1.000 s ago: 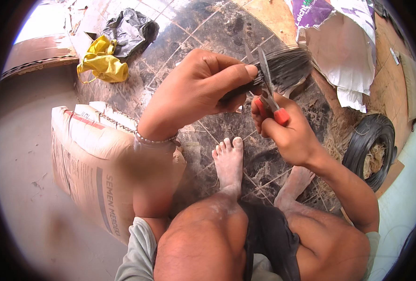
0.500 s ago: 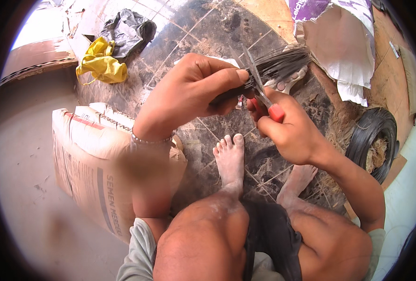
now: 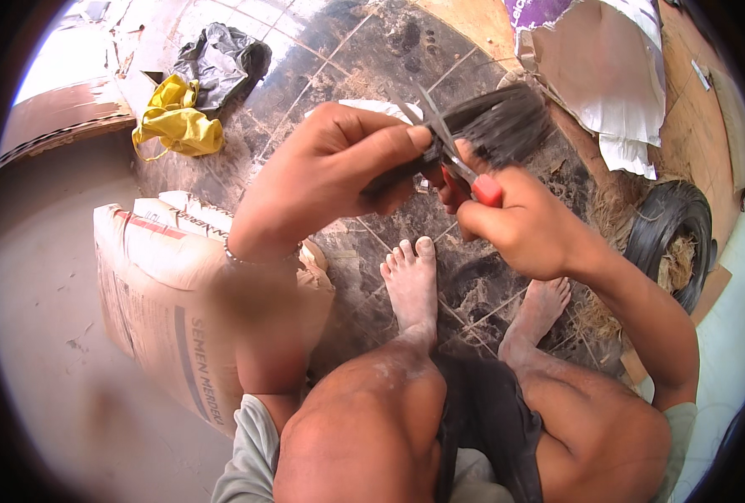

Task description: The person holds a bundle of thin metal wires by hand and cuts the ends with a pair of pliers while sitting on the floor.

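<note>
My left hand is closed around one end of a bundle of thin dark wires, holding it out above the dark tiled floor. My right hand grips the red handles of a pair of pliers, whose metal jaws point up and left at the bundle right beside my left fingers. The wires fan out to the upper right past both hands. My bare feet rest on the tiles below the hands.
A tan cement sack lies at my left. A yellow cloth and a grey plastic bag lie at the far left. A coil of black wire sits at the right, torn paper sacking behind it.
Both hands with the wire bundle and pliers have shifted a little to the left and upward in view. The pliers' jaws have tilted further left against the bundle.
</note>
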The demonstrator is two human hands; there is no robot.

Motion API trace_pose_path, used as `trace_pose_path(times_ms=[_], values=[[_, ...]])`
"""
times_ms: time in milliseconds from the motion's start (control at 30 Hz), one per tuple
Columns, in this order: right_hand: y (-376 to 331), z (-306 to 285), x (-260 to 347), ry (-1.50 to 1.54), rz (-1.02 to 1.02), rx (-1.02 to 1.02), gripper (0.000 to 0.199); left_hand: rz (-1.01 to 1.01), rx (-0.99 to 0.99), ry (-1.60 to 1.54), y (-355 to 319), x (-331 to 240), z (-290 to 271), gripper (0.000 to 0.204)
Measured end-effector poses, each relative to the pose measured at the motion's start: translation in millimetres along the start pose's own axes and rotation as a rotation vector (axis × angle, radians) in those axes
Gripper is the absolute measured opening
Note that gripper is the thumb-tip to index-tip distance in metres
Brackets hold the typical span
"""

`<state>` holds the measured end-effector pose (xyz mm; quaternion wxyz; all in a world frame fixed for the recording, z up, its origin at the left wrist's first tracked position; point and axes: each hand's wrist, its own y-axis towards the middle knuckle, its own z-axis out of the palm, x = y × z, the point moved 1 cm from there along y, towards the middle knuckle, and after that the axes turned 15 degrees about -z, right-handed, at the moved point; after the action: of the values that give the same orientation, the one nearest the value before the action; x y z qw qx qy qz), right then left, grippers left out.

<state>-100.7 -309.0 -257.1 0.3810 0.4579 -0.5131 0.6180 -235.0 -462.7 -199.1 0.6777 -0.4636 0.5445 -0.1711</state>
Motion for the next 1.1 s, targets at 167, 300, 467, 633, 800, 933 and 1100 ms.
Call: trace_pose_path(times_ms=[167,300,467,633,800,933,1100], values=[[-1,6,1,-0.021,-0.146,-0.161,0.036,-0.004,-0.065,0.004,0,0,-3,0.031],[-3,8,3,0.109,-0.036,-0.005,0.039,0.062,-0.063,0.091,-1,-4,-3,0.034],[-6,2,8,0.263,-0.090,-0.010,0.033,0.069,-0.064,0.168,-1,-2,0,0.035],[2,10,-26,0.173,-0.086,-0.049,0.026,0.067,-0.179,0.063,7,5,13,0.034],[8,21,-14,0.115,-0.257,-0.236,0.019,0.053,-0.263,-0.020,-1,-4,8,0.031],[4,10,-17,0.103,-0.185,-0.152,0.022,0.098,-0.067,0.068,12,0,2,0.032],[-1,1,-6,0.126,-0.189,-0.076,0.025,0.043,-0.068,-0.003,5,6,4,0.034]])
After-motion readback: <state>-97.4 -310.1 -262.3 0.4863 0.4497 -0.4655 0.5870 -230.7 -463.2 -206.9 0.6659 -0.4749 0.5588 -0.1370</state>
